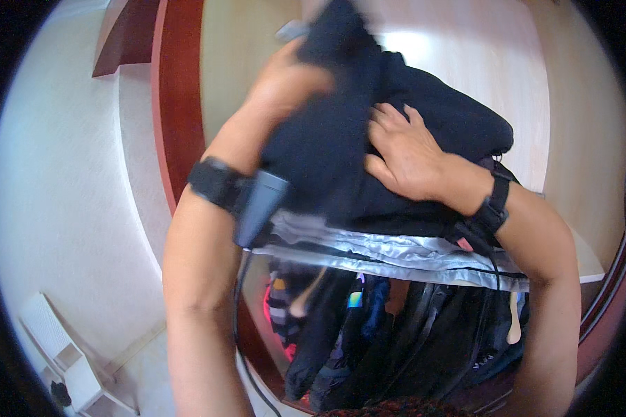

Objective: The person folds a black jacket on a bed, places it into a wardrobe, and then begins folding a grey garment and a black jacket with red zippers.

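A dark black garment (pixel 320 160), folded over in thick layers, lies on a pale wooden shelf (pixel 452 42). My left hand (pixel 285 83) is at its far left part, thumb over the cloth and the other fingers behind it; this hand and the cloth's far top are blurred by motion. My right hand (pixel 405 151) lies on the middle of the garment with its fingers apart, pressing no visible object but the cloth. Shiny silver-grey fabric (pixel 375 247) sticks out from under the garment along the shelf's front edge.
Several dark clothes (pixel 396 333) hang below the shelf. A reddish-brown wooden panel (pixel 167 104) stands at the left, beside a pale wall (pixel 55 153). A white chair (pixel 69 361) is at the lower left. A black cable (pixel 238 313) runs down from my left wrist.
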